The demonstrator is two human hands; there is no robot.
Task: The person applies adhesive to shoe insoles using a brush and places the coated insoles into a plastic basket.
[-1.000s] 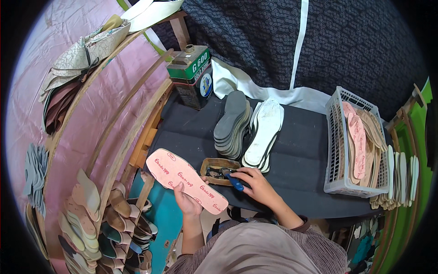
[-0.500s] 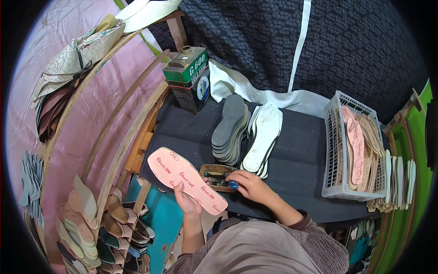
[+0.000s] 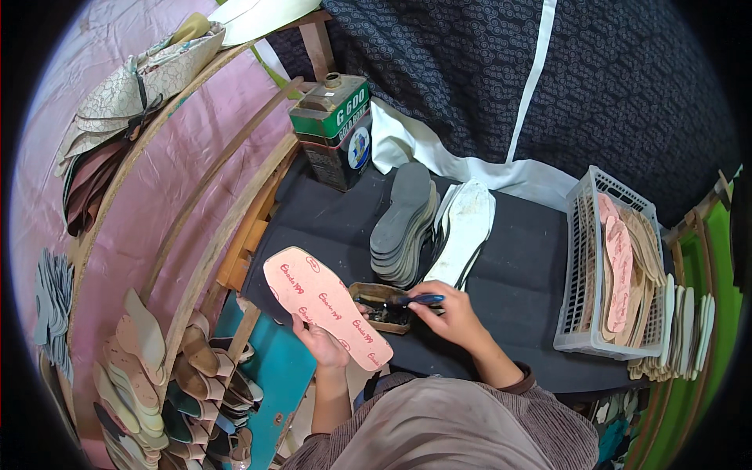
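My left hand (image 3: 323,346) grips the edge of a pink insole (image 3: 317,298) with red writing, held tilted left of centre. Its narrow end points toward me. In my right hand (image 3: 453,319) is a brush with a blue handle (image 3: 428,298), pinched between the fingers. The brush's working end reaches into a small brown rectangular tray (image 3: 394,329) with dark, messy contents. Part of that tray lies hidden behind the insole. Just beyond it stand a stack of grey insoles (image 3: 401,223) and a stack of white ones (image 3: 464,231).
A green and black metal can (image 3: 333,129) stands at the far left of the dark-covered table (image 3: 521,258). On the right, a white plastic crate (image 3: 580,282) holds pink and tan insoles. Wooden racks (image 3: 227,204) with shoes and sole pieces line the left.
My right hand has turned the brush, so its blue handle now lies nearly level and its length shows. The pink insole stays in my left hand. The whole view has shifted slightly.
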